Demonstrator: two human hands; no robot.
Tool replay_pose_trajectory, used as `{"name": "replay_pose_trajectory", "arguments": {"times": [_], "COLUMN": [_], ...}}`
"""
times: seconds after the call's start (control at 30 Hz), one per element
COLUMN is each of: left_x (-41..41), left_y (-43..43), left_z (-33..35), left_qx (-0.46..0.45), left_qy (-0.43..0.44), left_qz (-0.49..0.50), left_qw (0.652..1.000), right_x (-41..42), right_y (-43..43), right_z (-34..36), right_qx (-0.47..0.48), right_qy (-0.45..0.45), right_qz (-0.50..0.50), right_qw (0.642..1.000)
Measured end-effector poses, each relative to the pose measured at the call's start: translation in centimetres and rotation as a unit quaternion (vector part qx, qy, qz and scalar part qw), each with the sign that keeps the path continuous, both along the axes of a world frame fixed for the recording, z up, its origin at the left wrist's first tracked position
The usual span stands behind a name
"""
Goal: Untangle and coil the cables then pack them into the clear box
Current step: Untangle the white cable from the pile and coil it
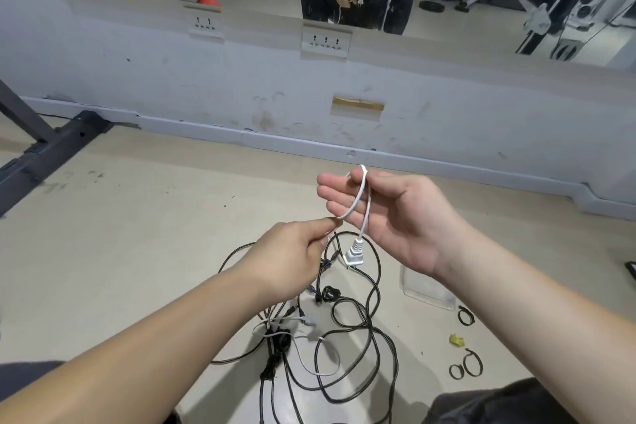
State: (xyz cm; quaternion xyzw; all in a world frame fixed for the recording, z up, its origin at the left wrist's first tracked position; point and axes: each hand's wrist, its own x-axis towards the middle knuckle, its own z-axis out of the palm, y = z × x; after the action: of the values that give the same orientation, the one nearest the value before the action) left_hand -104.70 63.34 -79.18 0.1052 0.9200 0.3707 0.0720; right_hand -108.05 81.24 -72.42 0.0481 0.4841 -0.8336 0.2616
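White thin flexible power cable [364, 213] hung in a loop over the straight fingers of the right hand [395, 217], with its grey two-pin plug [355, 253] dangling below. Left hand [289, 251] pinched the same cable between thumb and fingertip, just under the loop. It looked light and limp with a smooth jacket, so it would likely slip unless gripped on the cord near the plug. Tangled black cables [344, 337] lay on the beige floor [137, 234]. Clear plastic box [426, 289] sat near the right wrist.
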Motion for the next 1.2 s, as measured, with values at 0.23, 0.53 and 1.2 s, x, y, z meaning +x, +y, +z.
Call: {"name": "replay_pose_trajectory", "arguments": {"times": [0.23, 0.53, 1.2], "left_x": [1.3, 0.7, -1.3], "left_y": [1.6, 1.5, -1.4], "left_z": [-2.7, 0.0, 3.4], "left_qx": [-0.022, 0.046, 0.195], "left_qy": [-0.142, -0.077, 0.123], "left_qz": [-0.056, -0.06, 0.113], "left_qw": [0.988, 0.994, 0.967], "right_x": [-1.5, -4.4, -1.5], "right_y": [-1.3, 2.0, 0.6], "right_z": [-0.1, -2.8, -2.2], "right_qx": [-0.056, 0.135, 0.205], "right_qy": [-0.049, 0.058, 0.133], "right_qz": [-0.128, -0.162, 0.124], "right_qw": [0.989, 0.976, 0.962]}}
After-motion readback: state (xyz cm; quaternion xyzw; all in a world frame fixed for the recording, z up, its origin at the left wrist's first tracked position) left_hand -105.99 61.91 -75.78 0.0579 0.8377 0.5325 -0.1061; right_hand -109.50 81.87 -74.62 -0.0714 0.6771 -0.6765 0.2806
